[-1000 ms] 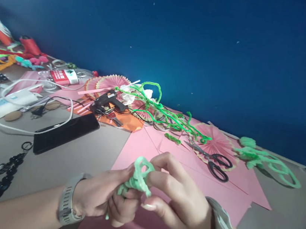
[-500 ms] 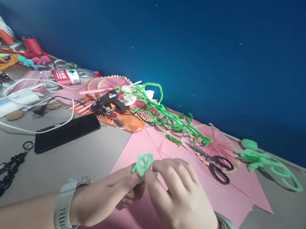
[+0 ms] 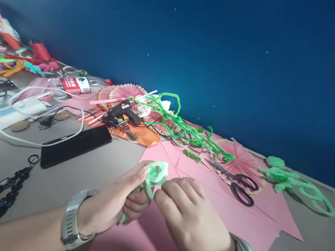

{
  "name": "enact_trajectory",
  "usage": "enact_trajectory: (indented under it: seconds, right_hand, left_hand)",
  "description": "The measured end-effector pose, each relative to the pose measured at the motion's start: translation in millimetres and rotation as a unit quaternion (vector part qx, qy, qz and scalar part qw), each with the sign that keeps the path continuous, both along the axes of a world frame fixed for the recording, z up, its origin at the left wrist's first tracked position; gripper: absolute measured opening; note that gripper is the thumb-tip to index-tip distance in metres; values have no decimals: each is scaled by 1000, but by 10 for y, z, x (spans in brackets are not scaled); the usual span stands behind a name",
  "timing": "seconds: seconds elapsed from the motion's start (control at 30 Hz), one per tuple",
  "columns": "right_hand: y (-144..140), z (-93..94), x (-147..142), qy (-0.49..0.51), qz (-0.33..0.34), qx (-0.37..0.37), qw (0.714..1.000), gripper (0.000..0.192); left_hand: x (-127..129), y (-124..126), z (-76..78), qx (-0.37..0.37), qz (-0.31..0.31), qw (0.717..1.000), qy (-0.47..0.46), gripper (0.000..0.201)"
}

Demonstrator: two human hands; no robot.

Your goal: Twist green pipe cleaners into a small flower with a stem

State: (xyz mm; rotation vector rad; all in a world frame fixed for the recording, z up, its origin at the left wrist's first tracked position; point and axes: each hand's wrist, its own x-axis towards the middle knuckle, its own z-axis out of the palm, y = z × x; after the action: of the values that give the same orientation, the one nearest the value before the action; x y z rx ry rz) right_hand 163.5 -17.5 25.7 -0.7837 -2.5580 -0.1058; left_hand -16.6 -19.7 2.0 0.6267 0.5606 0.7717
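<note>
Fingers [image 3: 140,175] of left hand [image 3: 107,210] pinch pale green pipe-cleaner coil [image 3: 155,174], just above pink paper [image 3: 254,219]; right hand [image 3: 194,223] fingers pinch its lower edge; scissors [image 3: 235,182] beyond; best keep coil tight, turn slowly.

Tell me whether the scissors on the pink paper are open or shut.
Open. The black-handled scissors lie flat on the pink paper with the two finger loops apart and the blades spread in a narrow V.

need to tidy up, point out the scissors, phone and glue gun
scissors [image 3: 241,186], head view, on the black handles
phone [image 3: 75,146], head view, middle of the dark screen
glue gun [image 3: 122,111], head view, on the black body
</note>
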Motion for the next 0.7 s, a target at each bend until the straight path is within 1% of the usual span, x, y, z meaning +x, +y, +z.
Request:
enact_trajectory:
  seconds: [0.07,0.13,0.23,0.33,0.4,0.53,0.63,0.7]
  right_hand:
    - [29,3,15,-4,-8,-11,1000,30]
    - [52,12,28,-14,-11,-14,1000,28]
    - [63,23,35,-40,6,-11,999,27]
    - [57,21,32,-50,27,-17,998,25]
    - [55,17,31,-46,34,-32,998,25]
    - [62,18,35,-37,28,-84,995,26]
    - [71,17,39,-39,29,-94,994,25]
    - [74,10,40,-42,29,-89,995,24]
  left_hand:
    - [2,2,-5,0,-8,1000,-3,27]
    - [2,5,-8,6,-16,1000,-6,29]
    - [-2,0,3,28,-14,999,11,28]
    - [-1,-9,26,26,-12,999,21,22]
    - [4,-9,34,10,1,1000,9,19]
    - [15,8,26,-9,53,998,-14,16]
    - [22,18,26,-12,54,998,-27,16]
    - [28,21,36,-20,56,997,-43,21]
